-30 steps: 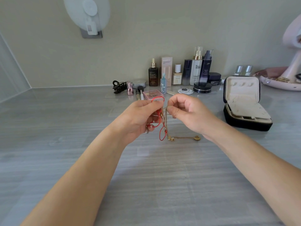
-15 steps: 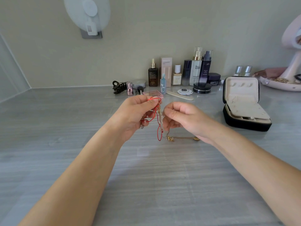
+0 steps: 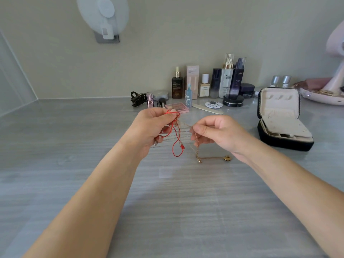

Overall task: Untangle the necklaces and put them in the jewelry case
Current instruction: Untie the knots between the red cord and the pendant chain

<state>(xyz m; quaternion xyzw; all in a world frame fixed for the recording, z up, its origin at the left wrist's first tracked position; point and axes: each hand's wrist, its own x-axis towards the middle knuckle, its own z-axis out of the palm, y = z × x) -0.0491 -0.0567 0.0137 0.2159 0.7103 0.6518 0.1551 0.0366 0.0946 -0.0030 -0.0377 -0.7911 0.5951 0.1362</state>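
necklaces: red cord (image 3: pixel 173 149) tangled with gold chain (image 3: pixel 197 149), strands stretched between the hands | left hand (image 3: pixel 152 127) pinches cord | right hand (image 3: pixel 217 135) pinches chain, pendant (image 3: pixel 227 158) on grey table (image 3: pixel 93 155) | open jewelry case (image 3: pixel 283 120) far right

Red cord (image 3: pixel 174 140) and gold chains (image 3: pixel 197 146) stretch tangled from left hand (image 3: pixel 150 127) to right hand (image 3: pixel 218 133). The black jewelry case (image 3: pixel 284 145) lies open, right of the right hand.
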